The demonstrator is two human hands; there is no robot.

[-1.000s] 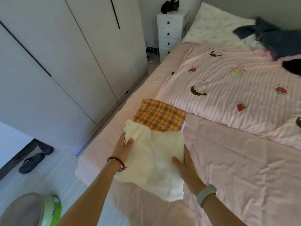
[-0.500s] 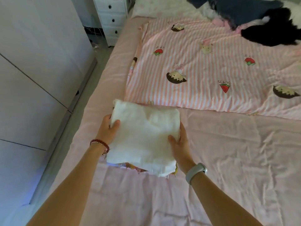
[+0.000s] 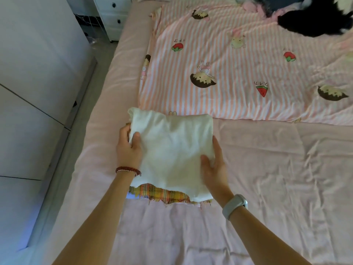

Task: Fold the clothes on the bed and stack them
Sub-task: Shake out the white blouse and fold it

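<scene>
Currently the bed [image 3: 267,188], covered by a plain pink sheet, serves as the folding surface; its near half gives a flat area within reach of both arms. A striped pink quilt [image 3: 238,73] with cartoon prints lies spread over the far half, and the stack sits just in front of its near edge, so the quilt does not disturb the pile. Dark unfolded clothes [image 3: 313,23] lie heaped at the far right corner, well apart from the stack; judged from this, folding work remains. A white wardrobe [image 3: 38,73] stands along the left, beside the bed, and a small drawer unit [image 3: 112,14] stands beyond it. The folded white garment [image 3: 172,150] rests on top of a folded plaid garment [image 3: 162,194], of which only the near fringe shows. The white piece appears placed square over the plaid piece so that the pile stays level. The left hand [image 3: 129,148] grips the left edge of the white garment, thumb on top and fingers curled around the fabric. The right hand [image 3: 214,167] holds the right edge, thumb on top and fingers along the side; whether they reach underneath cannot be told. Holding opposite edges keeps the fold from opening while the piece is aligned. A beaded bracelet [image 3: 128,170] sits on the left wrist and a pale wristband [image 3: 235,206] on the right.
</scene>
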